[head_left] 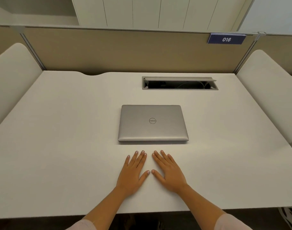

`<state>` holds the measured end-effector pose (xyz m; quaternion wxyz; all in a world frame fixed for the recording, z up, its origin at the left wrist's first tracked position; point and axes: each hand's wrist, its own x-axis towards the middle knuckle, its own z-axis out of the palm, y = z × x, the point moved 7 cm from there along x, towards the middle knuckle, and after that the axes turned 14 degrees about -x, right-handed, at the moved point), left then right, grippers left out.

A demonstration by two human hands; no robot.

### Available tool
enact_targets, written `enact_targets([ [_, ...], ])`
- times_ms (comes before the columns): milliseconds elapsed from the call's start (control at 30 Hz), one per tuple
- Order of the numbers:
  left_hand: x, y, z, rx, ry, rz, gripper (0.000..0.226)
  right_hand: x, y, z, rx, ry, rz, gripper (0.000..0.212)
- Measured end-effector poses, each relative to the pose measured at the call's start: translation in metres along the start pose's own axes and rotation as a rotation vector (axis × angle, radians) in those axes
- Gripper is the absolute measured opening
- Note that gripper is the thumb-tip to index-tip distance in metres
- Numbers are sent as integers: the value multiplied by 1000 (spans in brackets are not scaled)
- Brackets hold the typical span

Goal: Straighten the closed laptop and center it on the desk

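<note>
A closed silver laptop [152, 123] with a round logo on its lid lies on the white desk [59, 138], near the middle, its edges parallel to the desk's front edge. My left hand [134, 171] rests flat on the desk just in front of the laptop, fingers spread, holding nothing. My right hand [169, 170] lies flat beside it, also empty. Both sets of fingertips stop a short way short of the laptop's front edge and do not touch it.
An open cable hatch [180, 83] is set into the desk behind the laptop. A beige partition [117, 50] with a blue "016" sign [226, 39] closes the back. White curved side panels [14, 77] stand at left and right.
</note>
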<state>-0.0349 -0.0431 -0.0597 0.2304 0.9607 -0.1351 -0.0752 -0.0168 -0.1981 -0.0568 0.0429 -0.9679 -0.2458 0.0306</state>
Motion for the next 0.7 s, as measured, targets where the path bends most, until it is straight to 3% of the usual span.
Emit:
enact_targets([
  [233, -7, 6, 2, -2, 59, -95, 69, -9, 3, 4, 10, -8, 8, 63],
  [700, -7, 13, -6, -93, 139, -74, 68, -17, 14, -9, 131, 43, -14, 54],
])
